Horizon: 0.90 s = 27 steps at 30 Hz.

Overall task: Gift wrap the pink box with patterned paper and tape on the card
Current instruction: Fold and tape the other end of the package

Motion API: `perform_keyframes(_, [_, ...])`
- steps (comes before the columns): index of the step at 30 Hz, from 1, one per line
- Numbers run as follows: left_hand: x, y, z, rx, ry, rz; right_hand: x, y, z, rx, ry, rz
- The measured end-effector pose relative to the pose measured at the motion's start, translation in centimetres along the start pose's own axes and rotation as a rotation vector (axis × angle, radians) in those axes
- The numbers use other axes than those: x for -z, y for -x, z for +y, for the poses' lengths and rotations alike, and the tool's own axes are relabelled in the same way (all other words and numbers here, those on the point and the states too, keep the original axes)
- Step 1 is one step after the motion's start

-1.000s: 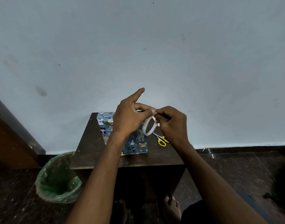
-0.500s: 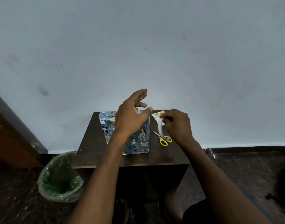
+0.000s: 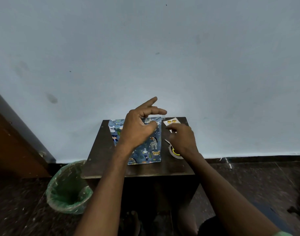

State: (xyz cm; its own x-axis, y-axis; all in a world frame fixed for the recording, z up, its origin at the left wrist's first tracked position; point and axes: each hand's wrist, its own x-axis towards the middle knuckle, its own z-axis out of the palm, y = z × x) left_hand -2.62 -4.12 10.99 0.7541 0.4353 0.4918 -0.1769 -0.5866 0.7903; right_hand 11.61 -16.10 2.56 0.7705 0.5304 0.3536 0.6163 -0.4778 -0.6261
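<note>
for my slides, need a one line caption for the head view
Left hand raised over the wrapped box, right hand reaching for the card.

Rectangular box wrapped in blue animal-print paper [image 3: 152, 147], lying flat on the dark wooden bench [image 3: 98, 160], its far end at the back edge. Small white card with two yellow round marks [image 3: 171, 122] near the back right corner. Roll of clear tape [image 3: 173, 153] beside the right edge.
</note>
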Motion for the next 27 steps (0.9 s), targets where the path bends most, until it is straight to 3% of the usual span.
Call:
perform_keyframes(2, [-0.1, 0.0, 0.1, 0.016, 0.043, 0.027, 1.1, 0.1, -2.1, -0.005, -0.409, 0.078])
perform_keyframes(4, [0.0, -0.1, 0.3, 0.031, 0.071, 0.055, 2.4, 0.4, -4.0, 0.013, -0.756, 0.010])
perform_keyframes(6, [-0.2, 0.0, 0.4, 0.038, 0.075, 0.082, 3.3, 1.0, -5.0, 0.081, -0.921, -0.078])
perform_keyframes(10, [-0.8, 0.2, 0.6, 0.034, 0.044, 0.157, 2.9, 1.3, -4.4, 0.182, -0.887, -0.159])
perform_keyframes(15, [-1.9, 1.6, -0.3, 0.000, -0.085, 0.440, 2.9, 1.3, -4.1, 0.147, -0.865, -0.155])
perform_keyframes(27, [-5.2, 3.1, -0.2, 0.091, -0.075, 0.487, 2.7, 1.7, -4.3, 0.084, -0.924, -0.125])
